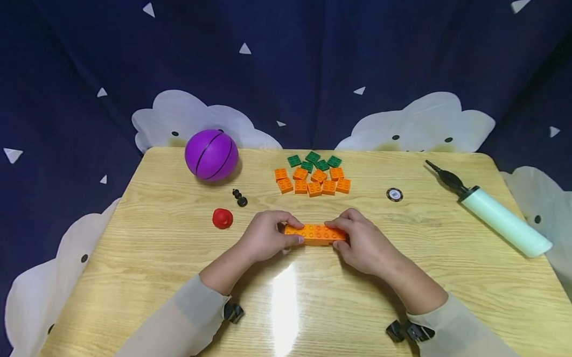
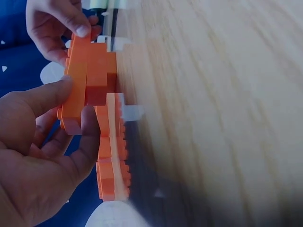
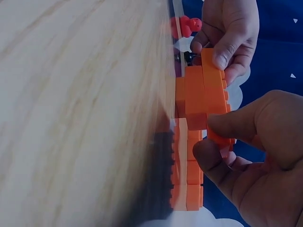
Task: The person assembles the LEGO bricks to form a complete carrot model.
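Both hands hold a stepped block of orange toy bricks [image 1: 318,233] low over the middle of the table. Its top layer [image 2: 75,90] is the widest, with studs facing up; shorter layers [image 3: 195,92] sit under it. The left hand [image 1: 269,234] pinches the left end between thumb and fingers. At the right end, the right hand [image 1: 364,243] grips the same layer, thumb on the near side; the bricks partly hide its far fingers. Behind the block lie several loose orange bricks [image 1: 314,189] in two rows, with several green bricks [image 1: 312,157] farther back.
A purple ball [image 1: 211,156], a small black chess piece [image 1: 239,198] and a red rubber duck [image 1: 223,218] stand on the left. To the right are a poker chip [image 1: 394,194] and a pale green hand pump [image 1: 504,219]. A dark blue curtain [image 1: 316,67] hangs behind the table [image 1: 406,292].
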### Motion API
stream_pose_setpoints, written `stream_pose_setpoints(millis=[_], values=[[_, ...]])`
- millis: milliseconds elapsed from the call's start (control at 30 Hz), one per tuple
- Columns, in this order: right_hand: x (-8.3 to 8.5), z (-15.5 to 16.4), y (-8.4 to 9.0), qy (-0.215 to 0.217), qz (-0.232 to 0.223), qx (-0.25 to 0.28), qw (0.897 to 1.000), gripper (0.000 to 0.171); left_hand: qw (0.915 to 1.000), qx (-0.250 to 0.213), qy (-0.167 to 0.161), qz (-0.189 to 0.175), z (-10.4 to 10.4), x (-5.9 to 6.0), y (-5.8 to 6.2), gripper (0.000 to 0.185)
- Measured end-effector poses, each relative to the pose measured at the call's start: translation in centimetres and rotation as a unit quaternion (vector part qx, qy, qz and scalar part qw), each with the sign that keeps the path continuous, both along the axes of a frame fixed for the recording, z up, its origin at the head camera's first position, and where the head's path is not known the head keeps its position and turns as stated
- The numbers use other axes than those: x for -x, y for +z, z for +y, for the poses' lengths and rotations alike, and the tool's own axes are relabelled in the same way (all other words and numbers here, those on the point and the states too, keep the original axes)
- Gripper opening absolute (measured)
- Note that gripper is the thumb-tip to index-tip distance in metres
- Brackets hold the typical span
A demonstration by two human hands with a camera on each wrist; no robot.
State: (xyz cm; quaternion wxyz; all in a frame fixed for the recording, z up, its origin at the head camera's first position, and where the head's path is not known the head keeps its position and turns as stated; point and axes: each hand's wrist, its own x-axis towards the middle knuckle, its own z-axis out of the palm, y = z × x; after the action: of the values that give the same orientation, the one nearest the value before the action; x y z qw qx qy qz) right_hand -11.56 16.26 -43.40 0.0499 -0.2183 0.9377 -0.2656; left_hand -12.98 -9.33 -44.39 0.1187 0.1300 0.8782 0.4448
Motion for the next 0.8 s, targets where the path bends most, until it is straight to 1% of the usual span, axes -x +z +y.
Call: stream_pose_setpoints(millis=[100,167,333,500,600,800], values=[[0.3,0.5,-0.1,0.013,-0.006,0.004,1.000,0.043,0.9998,-0.010,-0.002,-0.017,0.0,0.1,0.0,0.021],[0.6,0.9,-0.1,0.024,-0.011,0.009,1.000,0.044,0.9997,-0.009,-0.002,-0.023,0.1,0.2,0.1,0.021],[1.3,2.0,-0.2,0.054,-0.023,0.027,0.998,0.052,0.9999,0.002,-0.005,-0.014,0.1,0.3,0.2,0.021],[2.3,3.0,-0.4,0.084,-0.031,0.019,0.996,0.058,0.9999,0.001,-0.005,-0.012,-0.1,0.3,0.2,0.021],[2.9,3.5,-0.5,0.085,-0.032,0.013,0.996,0.057,0.9999,0.005,-0.003,-0.010,-0.2,0.4,0.1,0.021],[4.0,4.0,-0.5,0.064,-0.028,0.014,0.997,0.051,0.9999,0.004,-0.005,-0.012,-0.2,0.4,0.1,0.021]])
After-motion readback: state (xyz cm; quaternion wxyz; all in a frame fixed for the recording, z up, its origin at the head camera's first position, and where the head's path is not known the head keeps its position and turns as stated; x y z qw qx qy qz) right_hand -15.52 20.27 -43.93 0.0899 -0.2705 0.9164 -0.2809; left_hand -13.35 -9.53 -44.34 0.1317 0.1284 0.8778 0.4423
